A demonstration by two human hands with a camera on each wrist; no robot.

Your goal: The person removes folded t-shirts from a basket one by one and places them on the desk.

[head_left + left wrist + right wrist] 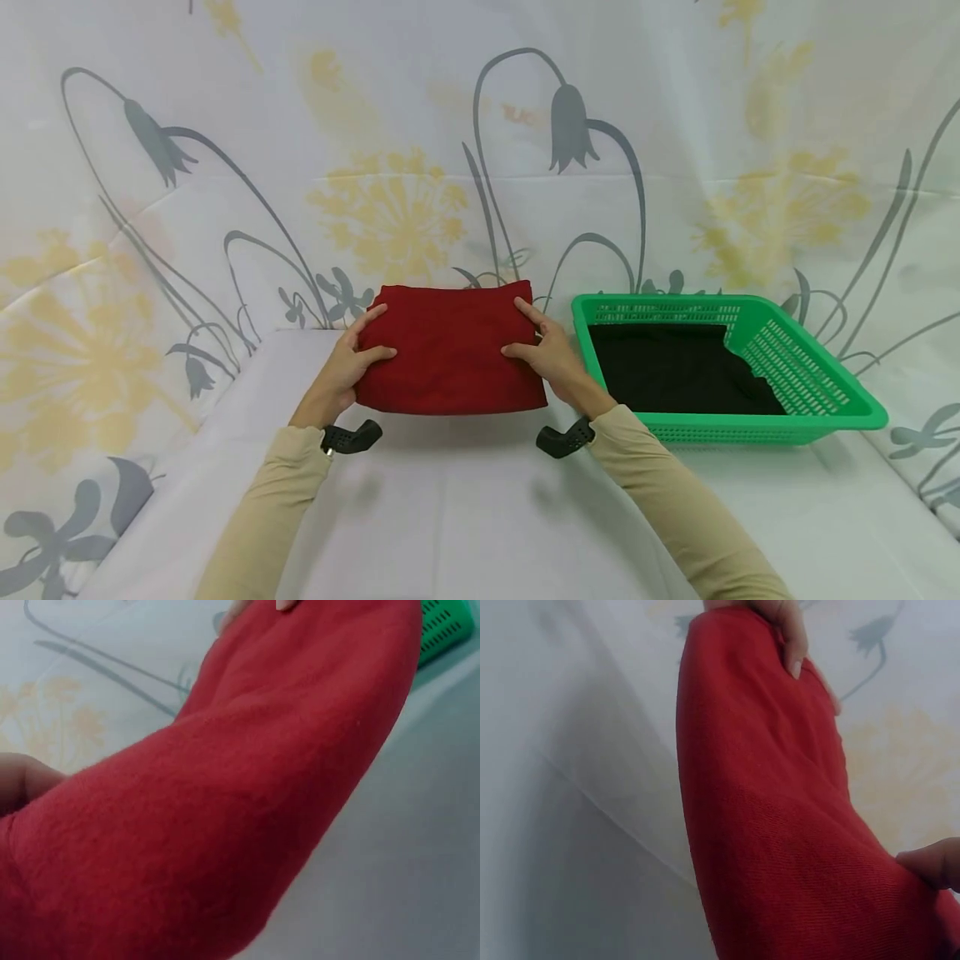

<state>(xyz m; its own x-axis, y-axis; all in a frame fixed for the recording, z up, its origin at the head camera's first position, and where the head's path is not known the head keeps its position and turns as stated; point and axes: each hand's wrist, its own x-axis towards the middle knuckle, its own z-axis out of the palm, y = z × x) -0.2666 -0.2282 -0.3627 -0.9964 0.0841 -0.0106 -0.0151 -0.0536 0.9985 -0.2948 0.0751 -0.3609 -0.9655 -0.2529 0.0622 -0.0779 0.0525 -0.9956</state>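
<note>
A folded red cloth (453, 354), its exact kind not clear, is held up above the white-covered table by both hands. At its left end the left hand (343, 367) grips it, thumb and a finger lying on the near face. The right hand (553, 354) grips the opposite end in the same way, with the other fingers hidden behind the fabric. Red fabric (202, 802) fills much of the left wrist view and sags between the hands. In the right wrist view the left hand (776, 622) shows at the far end of the cloth.
A green plastic basket (757, 425) stands on the table at the right, close to the right hand. Black folded cloth (675, 371) lies inside it. Behind the table hangs a white sheet (420, 100) printed with grey and yellow flowers. Each wrist carries a black strap-on device (352, 437).
</note>
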